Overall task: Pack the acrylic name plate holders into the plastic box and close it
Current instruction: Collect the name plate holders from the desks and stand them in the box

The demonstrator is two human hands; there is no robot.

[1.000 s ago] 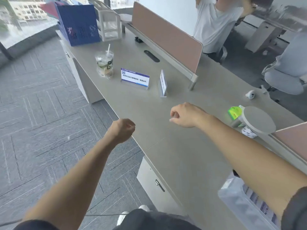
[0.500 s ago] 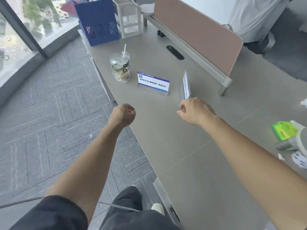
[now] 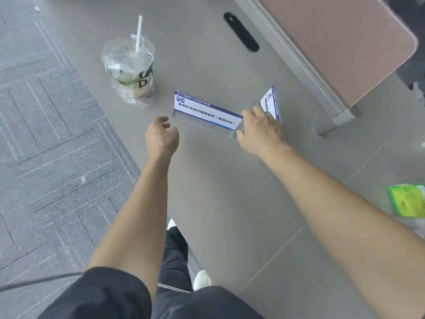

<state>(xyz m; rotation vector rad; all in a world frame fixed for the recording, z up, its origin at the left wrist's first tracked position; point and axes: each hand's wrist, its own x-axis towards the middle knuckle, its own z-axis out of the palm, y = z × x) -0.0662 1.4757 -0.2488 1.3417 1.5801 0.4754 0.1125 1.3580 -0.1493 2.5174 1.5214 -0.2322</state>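
Observation:
Two clear acrylic name plate holders with blue-and-white cards stand on the grey desk [image 3: 230,192]. The nearer holder [image 3: 207,111] faces me. The second holder [image 3: 272,101] stands edge-on to its right, partly hidden by my right hand. My right hand [image 3: 262,132] has its fingers spread at the right end of the nearer holder, thumb and forefinger on either side of that end. My left hand [image 3: 162,134] is loosely curled, holds nothing, and hovers just short of that holder's left end. The plastic box is out of view.
A drink cup with a straw, wrapped in a plastic bag [image 3: 131,70], stands left of the holders. A pink desk divider [image 3: 333,42] and a black cable slot [image 3: 241,31] lie behind. A green packet [image 3: 407,199] sits at the right. The desk edge runs down the left.
Both hands have moved forward to the nearer holder, and the view has dropped closer to the desk. My right hand has gone from a fist to spread fingers.

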